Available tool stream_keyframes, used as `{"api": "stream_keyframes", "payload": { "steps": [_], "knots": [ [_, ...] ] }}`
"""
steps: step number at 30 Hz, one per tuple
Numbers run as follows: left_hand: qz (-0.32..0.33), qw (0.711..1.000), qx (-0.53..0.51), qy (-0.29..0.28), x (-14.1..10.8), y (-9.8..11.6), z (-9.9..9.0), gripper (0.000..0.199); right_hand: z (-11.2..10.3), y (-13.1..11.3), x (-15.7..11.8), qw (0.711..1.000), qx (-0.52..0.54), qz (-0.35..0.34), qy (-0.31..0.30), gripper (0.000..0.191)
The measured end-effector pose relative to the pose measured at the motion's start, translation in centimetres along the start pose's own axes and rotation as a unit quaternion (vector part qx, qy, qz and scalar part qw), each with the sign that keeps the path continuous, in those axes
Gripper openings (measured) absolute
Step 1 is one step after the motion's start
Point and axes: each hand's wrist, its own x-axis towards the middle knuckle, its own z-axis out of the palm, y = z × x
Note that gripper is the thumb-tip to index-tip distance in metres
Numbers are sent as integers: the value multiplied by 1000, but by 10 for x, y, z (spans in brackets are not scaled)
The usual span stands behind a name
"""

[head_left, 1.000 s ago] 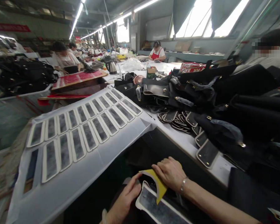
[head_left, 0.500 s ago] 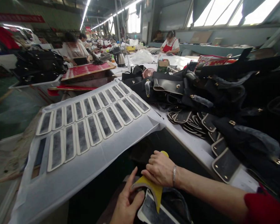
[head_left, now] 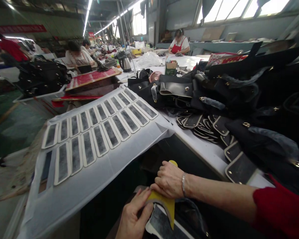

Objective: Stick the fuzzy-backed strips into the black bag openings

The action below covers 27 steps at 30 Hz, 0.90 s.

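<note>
My right hand (head_left: 169, 179) is wrapped around a yellow tool (head_left: 168, 204) with a flared, curved edge; its rounded yellow end shows above the fist. That edge rests against a black panel with a pale border (head_left: 161, 220), low in the view over dark material on my lap. My left hand (head_left: 134, 212) has its fingers on the tool's left side and its thumb by the panel's upper left corner. Beside the panel lies a plastic-wrapped black strap (head_left: 194, 210). The bottom of the frame cuts off the panel's lower part.
Two rows of pale-bordered black panels (head_left: 99, 139) lie on a white-covered board (head_left: 109, 169) to the left. Black bags (head_left: 239, 89) and a pile of flaps (head_left: 204, 127) crowd the table at right. A person in a red apron (head_left: 178, 44) sits farther back.
My left index finger, raised before, has come down and right onto the yellow tool. My right hand stays closed around the tool. The whole view has shifted slightly.
</note>
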Motion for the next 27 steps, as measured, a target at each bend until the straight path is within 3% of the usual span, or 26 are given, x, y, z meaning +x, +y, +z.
{"api": "stream_keyframes", "payload": {
  "steps": [5, 9, 13, 16, 19, 23, 25, 27],
  "knots": [
    [102, 986, 124, -34, 4, 1, -5, 46, 2, -11, -12, 998, 34, 44, -14, 54],
    [71, 989, 95, -87, 4, 11, -10, 45, 2, -25, -25, 994, 54, 94, -31, 60],
    [-14, 990, -90, -109, 6, 19, -13, 47, -2, -38, -33, 988, 57, 138, -45, 60],
    [-91, 945, -294, -114, 13, 23, -9, 55, -8, -46, -38, 981, 51, 175, -58, 62],
    [-98, 919, -351, -148, 20, 24, -2, 49, -19, -52, -56, 967, 54, 238, -71, 62],
    [-95, 930, -314, -165, 26, 22, 4, 42, -37, -65, -111, 907, 120, 400, -57, 61],
    [-92, 931, -307, -172, 28, 22, 3, 38, -47, -78, -143, 853, 174, 491, -18, 62],
    [-90, 930, -309, -179, 30, 23, 1, 34, -53, -98, -167, 795, 271, 540, 56, 61]
  ]
}}
